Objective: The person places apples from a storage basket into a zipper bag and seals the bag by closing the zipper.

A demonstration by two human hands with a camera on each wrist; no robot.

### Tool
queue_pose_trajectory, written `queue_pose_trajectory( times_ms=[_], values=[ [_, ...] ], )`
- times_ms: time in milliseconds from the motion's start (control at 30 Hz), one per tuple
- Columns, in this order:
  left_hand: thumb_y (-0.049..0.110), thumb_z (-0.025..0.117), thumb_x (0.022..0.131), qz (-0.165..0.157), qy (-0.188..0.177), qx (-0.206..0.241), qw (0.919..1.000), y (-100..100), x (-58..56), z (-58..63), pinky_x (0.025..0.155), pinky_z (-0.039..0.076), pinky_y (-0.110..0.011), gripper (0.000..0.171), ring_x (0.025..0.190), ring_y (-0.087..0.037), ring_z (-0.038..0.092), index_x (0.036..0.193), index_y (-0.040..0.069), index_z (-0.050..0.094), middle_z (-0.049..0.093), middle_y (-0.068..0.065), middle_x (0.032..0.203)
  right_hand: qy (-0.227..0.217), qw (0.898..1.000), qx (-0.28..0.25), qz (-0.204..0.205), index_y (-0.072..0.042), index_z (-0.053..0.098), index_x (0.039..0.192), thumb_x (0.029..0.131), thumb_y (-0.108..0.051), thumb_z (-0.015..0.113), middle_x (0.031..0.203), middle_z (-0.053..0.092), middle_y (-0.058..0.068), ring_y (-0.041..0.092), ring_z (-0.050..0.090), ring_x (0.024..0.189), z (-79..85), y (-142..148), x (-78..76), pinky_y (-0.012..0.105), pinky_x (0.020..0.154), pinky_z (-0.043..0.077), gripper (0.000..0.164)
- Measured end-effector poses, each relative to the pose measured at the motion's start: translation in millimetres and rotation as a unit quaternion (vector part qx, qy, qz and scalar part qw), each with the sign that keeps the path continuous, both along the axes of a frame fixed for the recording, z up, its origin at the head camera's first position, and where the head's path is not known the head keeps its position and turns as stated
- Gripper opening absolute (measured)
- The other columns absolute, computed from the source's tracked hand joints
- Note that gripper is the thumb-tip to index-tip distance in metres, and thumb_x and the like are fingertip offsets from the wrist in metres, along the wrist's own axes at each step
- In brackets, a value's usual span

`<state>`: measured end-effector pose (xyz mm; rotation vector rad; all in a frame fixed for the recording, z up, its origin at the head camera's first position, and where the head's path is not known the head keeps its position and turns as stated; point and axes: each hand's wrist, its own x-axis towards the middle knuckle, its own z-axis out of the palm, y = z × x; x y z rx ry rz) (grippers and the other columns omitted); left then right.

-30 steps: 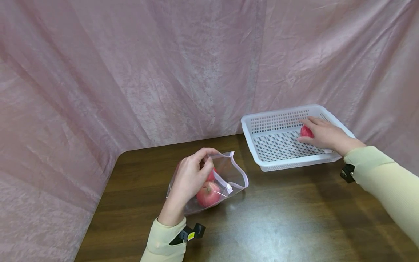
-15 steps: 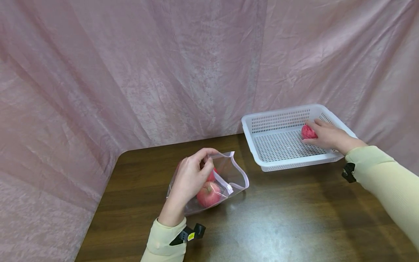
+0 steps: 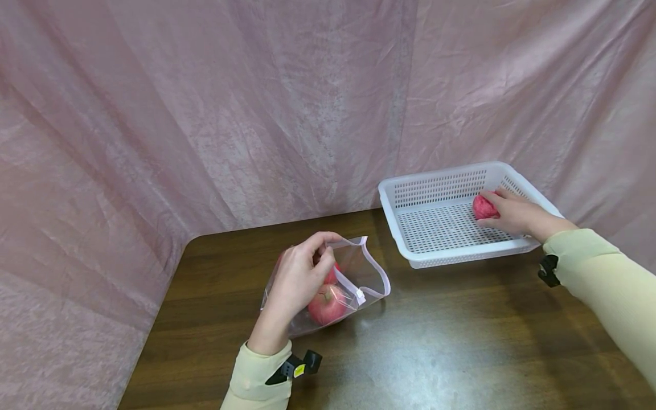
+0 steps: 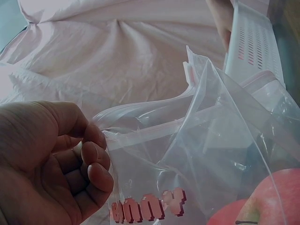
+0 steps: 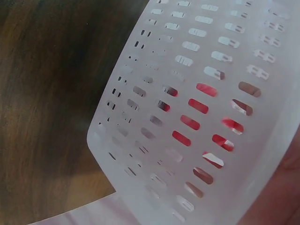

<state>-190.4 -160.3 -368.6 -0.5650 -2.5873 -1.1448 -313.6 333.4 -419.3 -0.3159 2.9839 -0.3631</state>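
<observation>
A clear zip bag (image 3: 353,259) with a pale pink zip and red apples (image 3: 326,305) inside lies on the table, its mouth gaping to the right. My left hand (image 3: 297,276) pinches the bag's top edge between thumb and fingers. In the left wrist view, the bag (image 4: 145,159) shows red printed letters, and an apple (image 4: 274,199) shows at lower right. My right hand (image 3: 517,213) reaches into the white basket (image 3: 435,259) and grips a red apple (image 3: 483,207) from its right side. In the right wrist view, red shows through the slots of the basket wall (image 5: 154,101).
The basket stands at the back right of the dark wooden table (image 3: 435,341), close to a pink curtain (image 3: 307,114). Its raised rim runs under my right forearm. Table surface lies between bag and basket.
My right hand and the red apple have shifted slightly to the right inside the basket. My left hand and the bag have stayed almost still.
</observation>
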Motion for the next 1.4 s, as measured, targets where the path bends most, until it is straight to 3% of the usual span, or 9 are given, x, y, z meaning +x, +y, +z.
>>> queue_pose_trajectory(
  times_ms=[267, 433, 700, 1000, 1400],
  values=[
    [0.004, 0.062, 0.100, 0.001, 0.007, 0.003, 1.0000, 1.1, -0.3, 0.2, 0.055, 0.037, -0.031, 0.032, 0.061, -0.007, 0.044, 0.121, 0.021, 0.081, 0.054, 0.009, 0.078, -0.036, 0.999, -0.031, 0.006, 0.013, 0.029, 0.163, 0.101, -0.034, 0.081, 0.151, 0.031, 0.051, 0.069, 0.044, 0.134, -2.1, -5.7, 6.7, 0.080, 0.107, 0.041, 0.093],
    [0.004, 0.062, 0.100, 0.000, 0.005, 0.002, 1.0000, 1.6, -0.6, 1.4, 0.055, 0.037, -0.031, 0.033, 0.061, -0.008, 0.044, 0.120, 0.024, 0.080, 0.053, 0.009, 0.077, -0.021, 0.999, -0.042, 0.013, 0.016, 0.032, 0.161, 0.097, -0.025, 0.084, 0.150, 0.037, 0.051, 0.066, 0.045, 0.136, -2.0, -7.0, 5.9, 0.078, 0.109, 0.041, 0.091],
    [0.004, 0.060, 0.100, -0.003, 0.004, 0.006, 1.0000, 1.7, -1.5, 1.2, 0.054, 0.035, -0.030, 0.034, 0.059, -0.006, 0.041, 0.120, 0.023, 0.080, 0.052, 0.009, 0.075, 0.024, 0.997, -0.072, 0.030, 0.022, 0.046, 0.140, 0.089, -0.020, 0.090, 0.124, 0.061, 0.040, 0.052, 0.063, 0.113, -3.3, -9.0, 2.4, 0.067, 0.099, 0.051, 0.080],
    [0.004, 0.060, 0.099, -0.006, 0.002, 0.008, 0.9999, 1.2, -1.1, 1.4, 0.053, 0.034, -0.030, 0.034, 0.059, -0.005, 0.040, 0.121, 0.022, 0.080, 0.052, 0.008, 0.075, 0.045, 0.995, -0.091, 0.002, 0.016, 0.046, 0.148, 0.090, -0.022, 0.089, 0.136, 0.041, 0.046, 0.059, 0.055, 0.118, 5.4, -12.4, 6.9, 0.073, 0.100, 0.048, 0.081],
    [0.004, 0.061, 0.099, -0.009, 0.000, 0.015, 0.9998, 1.6, -0.6, 1.3, 0.054, 0.034, -0.029, 0.033, 0.058, -0.006, 0.040, 0.120, 0.022, 0.080, 0.053, 0.008, 0.076, 0.076, 0.989, -0.126, -0.007, 0.018, 0.036, 0.156, 0.091, -0.023, 0.088, 0.140, 0.041, 0.045, 0.059, 0.060, 0.118, 13.9, -19.4, 14.7, 0.073, 0.102, 0.048, 0.094]
  ],
)
